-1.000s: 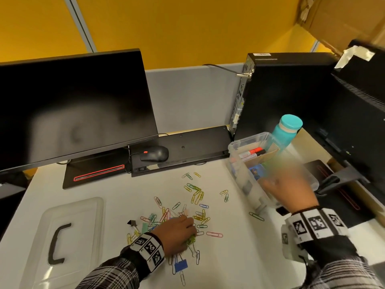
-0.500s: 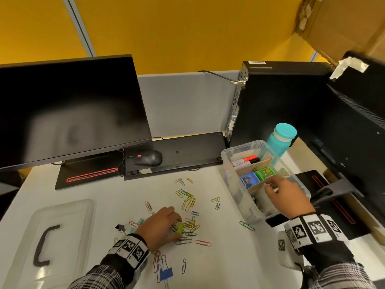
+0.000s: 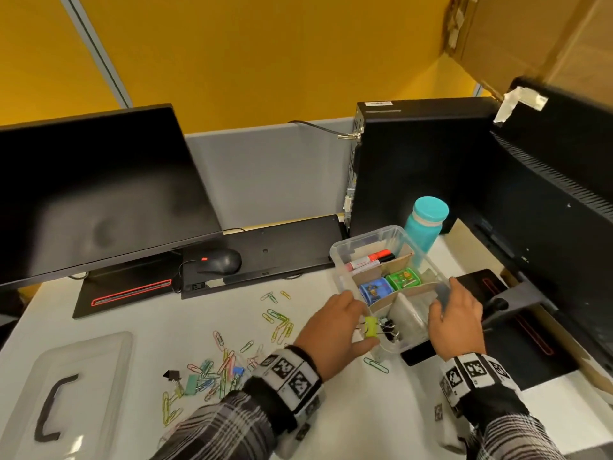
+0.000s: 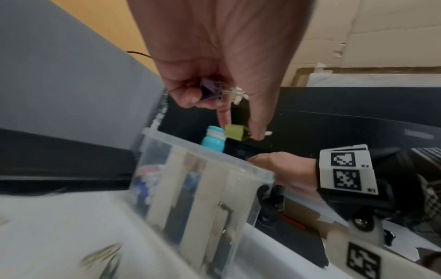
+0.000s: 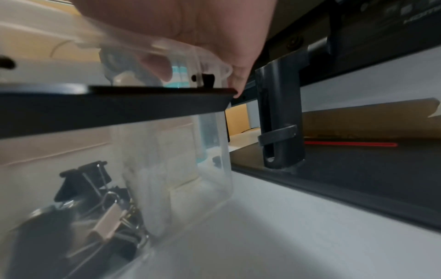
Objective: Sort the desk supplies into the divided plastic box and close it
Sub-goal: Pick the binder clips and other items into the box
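The clear divided box (image 3: 341, 257) stands right of centre on the desk, holding markers (image 3: 368, 258), a blue (image 3: 376, 290) and a green (image 3: 404, 278) item, and black binder clips (image 3: 389, 328). My left hand (image 3: 338, 320) hovers at the box's near-left corner, pinching a yellow-green binder clip (image 3: 371, 326) over the binder-clip compartment. In the left wrist view the yellow-green clip (image 4: 236, 132) sits at my fingertips and a purple binder clip (image 4: 211, 90) is tucked under my curled fingers. My right hand (image 3: 454, 313) grips the box's right rim (image 5: 210, 62). Coloured paper clips (image 3: 278, 322) and binder clips (image 3: 191, 385) lie loose on the desk.
The clear lid (image 3: 99, 353) with a black handle lies at the near left. A monitor, keyboard (image 3: 282, 247) and mouse (image 3: 220, 262) line the back. A teal bottle (image 3: 426, 224) and a PC tower stand behind the box; a second monitor's stand (image 3: 507, 303) is close on the right.
My left hand left the paper clip pile and moved right to the box, carrying the yellow-green binder clip. My right hand settled on the box's right rim and holds it there.
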`<state>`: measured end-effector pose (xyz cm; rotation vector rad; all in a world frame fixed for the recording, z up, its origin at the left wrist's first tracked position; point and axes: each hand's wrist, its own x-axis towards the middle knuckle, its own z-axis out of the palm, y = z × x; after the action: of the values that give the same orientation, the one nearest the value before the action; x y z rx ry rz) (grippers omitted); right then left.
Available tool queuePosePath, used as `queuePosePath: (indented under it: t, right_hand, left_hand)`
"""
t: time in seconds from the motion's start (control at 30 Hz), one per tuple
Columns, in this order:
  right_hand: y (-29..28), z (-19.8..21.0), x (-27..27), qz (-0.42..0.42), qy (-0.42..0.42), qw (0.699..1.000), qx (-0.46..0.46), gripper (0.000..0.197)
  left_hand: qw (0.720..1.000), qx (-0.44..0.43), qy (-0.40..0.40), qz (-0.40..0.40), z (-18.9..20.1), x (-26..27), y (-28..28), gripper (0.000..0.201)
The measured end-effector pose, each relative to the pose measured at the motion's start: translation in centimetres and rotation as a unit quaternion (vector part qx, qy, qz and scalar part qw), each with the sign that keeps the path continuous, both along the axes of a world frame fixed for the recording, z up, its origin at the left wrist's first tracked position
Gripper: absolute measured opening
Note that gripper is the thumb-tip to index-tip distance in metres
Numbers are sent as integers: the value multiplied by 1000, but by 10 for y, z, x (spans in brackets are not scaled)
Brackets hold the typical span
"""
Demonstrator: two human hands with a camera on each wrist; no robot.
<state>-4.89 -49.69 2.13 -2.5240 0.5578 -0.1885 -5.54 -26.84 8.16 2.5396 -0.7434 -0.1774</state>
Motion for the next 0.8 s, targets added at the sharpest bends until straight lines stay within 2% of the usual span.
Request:
queuePosePath:
  t: [0.13, 0.27, 0.37, 0.5, 0.63, 0.8]
  right_hand:
    - [0, 0, -1, 6, -2, 1000, 1, 57]
    - [0, 0, -1, 6, -2, 1000, -6, 58]
    - [0, 0, 0, 7, -2, 1000, -10, 58]
    - [-1, -2, 1, 9, -2, 1000, -9, 58]
    - [-2, -3, 0, 11, -10, 1000, -8, 57]
    - [-3, 0, -1, 17, 3, 999, -34, 59]
  left_hand:
    - [994, 110, -21, -10, 6, 23, -45, 54]
    - [978, 198, -35, -55, 8, 37, -74, 41]
    - [971, 225, -7, -80, 4, 39, -87, 44]
    - [969, 223, 59, -85, -8, 37, -86, 50]
    - [973, 202, 47, -100, -14, 30, -78, 44]
    - [993, 30, -24, -111, -16, 15, -43, 39]
